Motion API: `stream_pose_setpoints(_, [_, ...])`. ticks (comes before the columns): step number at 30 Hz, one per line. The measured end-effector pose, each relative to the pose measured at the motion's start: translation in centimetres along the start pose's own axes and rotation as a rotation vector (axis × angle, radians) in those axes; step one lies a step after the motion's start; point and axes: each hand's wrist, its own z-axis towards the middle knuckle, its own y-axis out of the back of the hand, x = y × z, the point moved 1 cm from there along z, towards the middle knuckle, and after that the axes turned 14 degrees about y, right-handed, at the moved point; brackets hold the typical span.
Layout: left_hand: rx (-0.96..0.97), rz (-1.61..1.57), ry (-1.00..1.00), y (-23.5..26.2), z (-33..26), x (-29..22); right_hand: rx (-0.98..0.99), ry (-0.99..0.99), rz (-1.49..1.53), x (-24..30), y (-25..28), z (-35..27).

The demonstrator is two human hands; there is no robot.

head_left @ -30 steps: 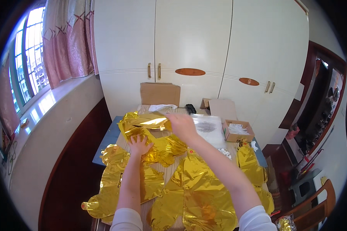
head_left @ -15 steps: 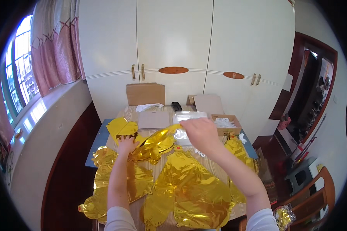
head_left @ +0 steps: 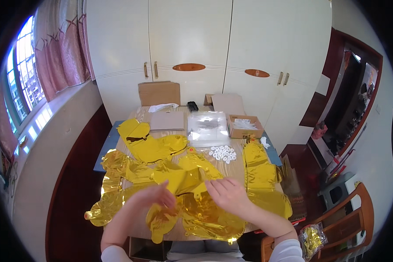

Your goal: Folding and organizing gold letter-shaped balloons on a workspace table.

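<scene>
Foil lay heaped across our table (head_left: pixel 231 168), and we had both hands on one gold balloon (head_left: pixel 181 180) at its near edge. Our left hand (head_left: pixel 155 196) pinched its lower left edge, fingers together on it; our right hand (head_left: pixel 227 194) rested beside it, fingers loosely apart. The balloon ran left to right between them, nearer our left.
</scene>
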Motion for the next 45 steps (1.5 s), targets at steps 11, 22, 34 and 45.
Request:
stream_pose_setpoints(11, [-0.008,-1.126,-0.268,-9.9,2.7,2.8,0.037,0.119,0.081,7.1,2.0,-6.0])
stream_pose_setpoints(22, [-0.276,-0.365,-0.570,-9.2,1.9,-3.1,0.068,0.097,0.219,10.3,1.9,-9.1])
stream_pose_setpoints(34, [-0.348,-0.267,-0.431,-7.0,7.4,-0.2,0.027,-0.403,0.629,6.0,-3.1,-12.1])
stream_pose_setpoints(45, [-0.737,0.185,-0.392,-4.8,11.5,1.5,0.282,-0.380,0.646,2.2,-10.6,-14.4])
